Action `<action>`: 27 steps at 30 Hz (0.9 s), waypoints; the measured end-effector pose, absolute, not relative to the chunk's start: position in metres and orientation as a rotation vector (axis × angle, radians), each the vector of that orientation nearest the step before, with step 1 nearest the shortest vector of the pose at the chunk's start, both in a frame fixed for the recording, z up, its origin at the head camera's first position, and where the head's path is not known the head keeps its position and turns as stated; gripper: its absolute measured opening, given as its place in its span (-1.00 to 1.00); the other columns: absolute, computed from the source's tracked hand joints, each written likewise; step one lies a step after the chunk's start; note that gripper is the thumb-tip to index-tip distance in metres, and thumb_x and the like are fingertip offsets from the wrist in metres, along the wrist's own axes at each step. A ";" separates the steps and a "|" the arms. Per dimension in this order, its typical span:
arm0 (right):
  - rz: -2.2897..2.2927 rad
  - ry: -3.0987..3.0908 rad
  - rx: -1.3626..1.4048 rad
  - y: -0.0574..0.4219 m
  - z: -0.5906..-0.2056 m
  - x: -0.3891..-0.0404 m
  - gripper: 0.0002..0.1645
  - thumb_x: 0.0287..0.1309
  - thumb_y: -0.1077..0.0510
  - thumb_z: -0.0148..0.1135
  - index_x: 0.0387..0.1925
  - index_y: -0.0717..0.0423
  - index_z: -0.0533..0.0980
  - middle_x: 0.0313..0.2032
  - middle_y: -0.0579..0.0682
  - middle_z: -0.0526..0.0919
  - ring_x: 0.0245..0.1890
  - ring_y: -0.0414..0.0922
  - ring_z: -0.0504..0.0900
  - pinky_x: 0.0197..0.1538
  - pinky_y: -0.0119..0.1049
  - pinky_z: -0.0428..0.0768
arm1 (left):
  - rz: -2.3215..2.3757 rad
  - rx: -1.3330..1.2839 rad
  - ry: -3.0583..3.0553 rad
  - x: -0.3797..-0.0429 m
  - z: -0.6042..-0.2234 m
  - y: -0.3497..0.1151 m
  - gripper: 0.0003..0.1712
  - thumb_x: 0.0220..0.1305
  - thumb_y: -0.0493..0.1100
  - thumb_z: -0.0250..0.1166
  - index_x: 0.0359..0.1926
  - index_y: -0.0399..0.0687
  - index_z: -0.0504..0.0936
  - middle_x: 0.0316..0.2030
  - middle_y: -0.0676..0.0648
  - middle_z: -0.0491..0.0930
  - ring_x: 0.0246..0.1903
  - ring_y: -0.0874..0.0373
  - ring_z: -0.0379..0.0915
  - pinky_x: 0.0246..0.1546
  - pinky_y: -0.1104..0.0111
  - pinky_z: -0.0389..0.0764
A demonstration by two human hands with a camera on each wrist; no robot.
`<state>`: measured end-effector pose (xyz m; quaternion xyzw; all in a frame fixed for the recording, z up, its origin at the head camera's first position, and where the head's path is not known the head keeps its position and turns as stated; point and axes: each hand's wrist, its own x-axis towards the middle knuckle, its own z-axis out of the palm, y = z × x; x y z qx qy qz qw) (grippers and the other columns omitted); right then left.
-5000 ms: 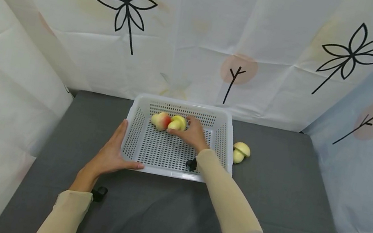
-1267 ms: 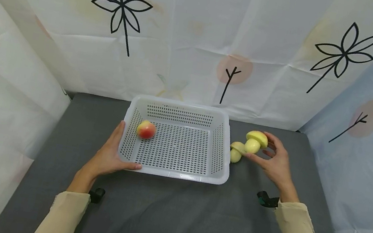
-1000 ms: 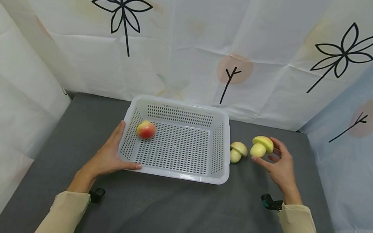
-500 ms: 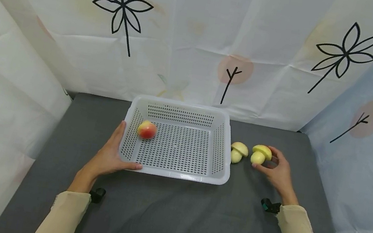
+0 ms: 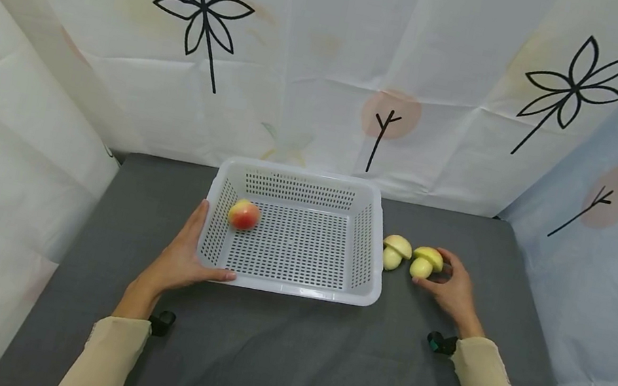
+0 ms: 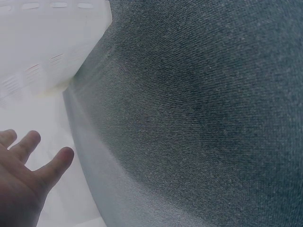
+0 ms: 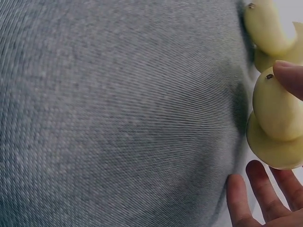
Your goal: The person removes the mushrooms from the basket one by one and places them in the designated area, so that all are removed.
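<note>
My right hand (image 5: 455, 293) pinches a yellow mushroom (image 5: 426, 262) between thumb and fingers, low over the grey cloth. Immediately left of it stands a paler mushroom (image 5: 396, 252), beside the right wall of the white perforated basket (image 5: 292, 289). Both mushrooms' stems also show in the right wrist view, the held mushroom (image 7: 277, 109) nearer the camera. My left hand (image 5: 179, 260) rests on the basket's front left corner, its fingers straight along the left side and its thumb on the front rim. Inside the basket, toward the left, lies a round red-and-yellow fruit (image 5: 243, 215).
A grey cloth (image 5: 267, 358) covers the table. White printed fabric walls (image 5: 322, 50) close it off at the back and at both sides. The basket stands close to the back wall.
My right hand has taken the yellow mushroom out of the basket to the right, then lowered it beside the paler mushroom. The fruit sits farther left and shows more red. My left hand stays at the corner.
</note>
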<state>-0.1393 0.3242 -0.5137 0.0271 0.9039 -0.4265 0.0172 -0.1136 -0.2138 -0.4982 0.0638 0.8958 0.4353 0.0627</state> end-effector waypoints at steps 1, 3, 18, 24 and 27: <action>-1.328 2.813 0.084 0.324 -0.514 -0.139 0.04 0.09 0.25 0.54 0.48 0.35 0.16 0.34 0.41 0.30 0.22 0.34 0.38 0.12 0.18 0.46 | 1.313 0.190 2.707 -0.114 -0.498 -0.214 0.72 -0.29 0.27 0.70 0.62 0.32 -0.42 0.61 0.04 -0.31 0.51 -0.21 -0.10 0.33 -0.31 0.12; -1.327 2.819 0.086 0.323 -0.515 -0.139 0.02 0.09 0.27 0.53 0.48 0.35 0.17 0.32 0.41 0.31 0.22 0.34 0.38 0.12 0.18 0.45 | 1.312 0.187 2.706 -0.113 -0.498 -0.214 0.72 -0.29 0.27 0.70 0.62 0.32 -0.42 0.61 0.04 -0.31 0.51 -0.21 -0.09 0.32 -0.32 0.13; -1.276 2.850 0.124 0.315 -0.518 -0.143 0.05 0.07 0.29 0.54 0.47 0.37 0.14 0.28 0.46 0.30 0.17 0.38 0.40 0.19 0.22 0.40 | 1.292 0.175 2.711 -0.113 -0.497 -0.213 0.72 -0.30 0.30 0.68 0.62 0.32 -0.42 0.61 0.04 -0.31 0.51 -0.22 -0.10 0.32 -0.32 0.12; -1.247 2.849 0.128 0.314 -0.517 -0.143 0.04 0.07 0.26 0.54 0.47 0.37 0.16 0.29 0.46 0.30 0.15 0.37 0.42 0.19 0.20 0.40 | 1.271 0.170 2.716 -0.113 -0.498 -0.213 0.72 -0.29 0.31 0.68 0.62 0.32 -0.43 0.61 0.03 -0.33 0.52 -0.22 -0.13 0.32 -0.33 0.12; -1.246 2.850 0.126 0.315 -0.518 -0.145 0.04 0.07 0.25 0.54 0.47 0.37 0.16 0.29 0.45 0.30 0.14 0.36 0.42 0.19 0.20 0.40 | 1.274 0.167 2.715 -0.113 -0.498 -0.213 0.72 -0.29 0.31 0.68 0.62 0.33 -0.43 0.61 0.04 -0.33 0.52 -0.22 -0.13 0.32 -0.33 0.12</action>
